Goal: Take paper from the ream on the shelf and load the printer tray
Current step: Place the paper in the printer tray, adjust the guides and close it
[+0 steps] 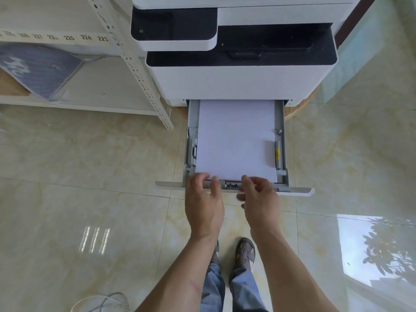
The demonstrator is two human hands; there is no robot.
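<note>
Both forearms reach forward over the tiled floor [90,176], and the left hand [203,199] and right hand [258,199] meet at the near edge of the paper [236,140], which lies flat in the pulled-out printer tray [282,154] below the printer [243,82]. Each grip is loose: fingers curled and partly spread, resting at the tray's front lip and the sheet's near edge, pinching nothing that I can make out. The stack's right near corner seems to sit slightly askew against the side guide with the yellow tab [277,153]. If the tray is pushed home like that, the sheets could buckle or feed crooked. Fingertips left over the front guide could get nipped. The shelf [78,104] stands well to the left, its post [139,86] near the printer.
</note>
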